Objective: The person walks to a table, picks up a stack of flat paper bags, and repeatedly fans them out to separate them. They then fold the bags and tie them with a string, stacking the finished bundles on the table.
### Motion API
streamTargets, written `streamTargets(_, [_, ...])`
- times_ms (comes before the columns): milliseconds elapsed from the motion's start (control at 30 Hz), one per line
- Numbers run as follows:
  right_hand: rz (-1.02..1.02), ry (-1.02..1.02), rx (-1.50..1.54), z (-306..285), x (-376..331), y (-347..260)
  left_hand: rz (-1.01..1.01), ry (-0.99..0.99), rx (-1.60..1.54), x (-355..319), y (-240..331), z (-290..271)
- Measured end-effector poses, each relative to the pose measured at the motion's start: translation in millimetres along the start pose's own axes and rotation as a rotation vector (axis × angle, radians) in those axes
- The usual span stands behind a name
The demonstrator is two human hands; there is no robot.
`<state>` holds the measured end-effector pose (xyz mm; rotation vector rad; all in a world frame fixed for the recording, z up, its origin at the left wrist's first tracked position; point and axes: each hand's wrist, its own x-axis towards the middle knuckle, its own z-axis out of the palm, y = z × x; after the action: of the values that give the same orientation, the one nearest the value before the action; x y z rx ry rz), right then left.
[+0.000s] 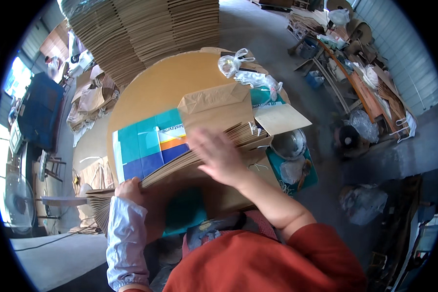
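Note:
A fanned stack of flat brown paper bags lies across the round cardboard table top in front of me. My left hand grips the near left end of the stack. My right hand lies flat on top of the stack with its fingers spread, blurred by motion. One brown bag stands folded at the far end of the stack. Under the stack lies a printed sheet in teal, blue and orange.
A metal bowl and a flat cardboard piece sit at the right of the table, with clear plastic bags behind. Tall piles of brown cardboard rise at the back. A cluttered bench stands at right, a fan at left.

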<state>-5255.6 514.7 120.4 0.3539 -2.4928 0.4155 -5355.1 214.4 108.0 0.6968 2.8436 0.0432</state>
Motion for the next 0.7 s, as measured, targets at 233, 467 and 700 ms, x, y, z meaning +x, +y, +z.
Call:
streamTargets(233, [0.739, 0.075, 0.993, 14, -150, 160, 0.075, 0.054, -0.123, 6, 19, -10])
streamTargets(467, [0.916, -0.151, 1.525, 33, -105, 122, 0.044, -0.042, -0.093, 16, 26, -16])
streamTargets(700, [0.781, 0.055, 1.722, 47, -85, 108, 0.042, 0.003, -0.114, 15, 29, -13])
